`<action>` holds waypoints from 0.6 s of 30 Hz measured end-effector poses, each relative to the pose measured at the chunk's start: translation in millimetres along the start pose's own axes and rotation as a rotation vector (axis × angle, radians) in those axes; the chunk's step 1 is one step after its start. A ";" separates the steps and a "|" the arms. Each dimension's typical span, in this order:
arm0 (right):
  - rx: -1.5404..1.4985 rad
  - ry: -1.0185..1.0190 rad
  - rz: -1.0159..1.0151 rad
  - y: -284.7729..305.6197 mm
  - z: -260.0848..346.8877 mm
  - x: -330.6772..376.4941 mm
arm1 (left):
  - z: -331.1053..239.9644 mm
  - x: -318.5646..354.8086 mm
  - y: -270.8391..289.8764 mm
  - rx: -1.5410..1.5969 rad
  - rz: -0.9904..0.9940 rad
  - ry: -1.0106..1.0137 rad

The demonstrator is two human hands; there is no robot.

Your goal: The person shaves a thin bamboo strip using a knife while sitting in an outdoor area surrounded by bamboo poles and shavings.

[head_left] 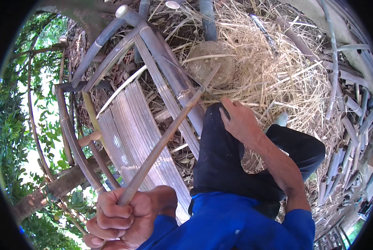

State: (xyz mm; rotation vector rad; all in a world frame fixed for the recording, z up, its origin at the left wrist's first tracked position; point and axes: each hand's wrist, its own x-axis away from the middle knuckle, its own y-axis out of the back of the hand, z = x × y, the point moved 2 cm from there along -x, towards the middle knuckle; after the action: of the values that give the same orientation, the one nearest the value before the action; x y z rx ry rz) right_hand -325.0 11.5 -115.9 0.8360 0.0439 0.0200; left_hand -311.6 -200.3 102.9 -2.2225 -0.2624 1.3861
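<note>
My left hand [119, 216] is closed round the near end of a long bamboo strip [165, 137]. The strip slants up and away to the right, and its far end lies over a round wooden block [192, 54]. Above my bent knee, my right hand [240, 121] is closed on a knife; its handle is hidden in the fingers. The thin dark knife blade [212, 95] points up and left and crosses the strip near its far end. From this angle I cannot tell how deeply the edge touches the strip.
A bamboo bench with a slatted seat [132, 121] stands at my left, its thick pole [170, 62] running close by the strip. Pale shavings [274, 75] cover the ground ahead and right. Cut bamboo pieces [353, 129] are heaped at the far right. Leafy plants [15, 121] grow beyond the bench.
</note>
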 end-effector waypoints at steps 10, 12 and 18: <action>-0.056 0.007 -0.015 -60.4 -90.5 -40.9 | -0.9 -17.9 20.6 0.153 0.055 0.077; -0.034 0.009 -0.003 -77.5 -111.6 -54.5 | 13.5 -14.8 10.6 0.144 0.081 0.045; -0.173 -0.300 0.240 -117.9 -182.9 -76.6 | 20.1 -22.9 19.1 0.111 0.117 0.061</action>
State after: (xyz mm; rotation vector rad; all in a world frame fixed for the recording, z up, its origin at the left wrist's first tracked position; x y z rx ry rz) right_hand -410.0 65.4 -323.5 0.6599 -0.3370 0.1226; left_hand -341.7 -219.9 104.0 -2.2134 -0.0336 1.3559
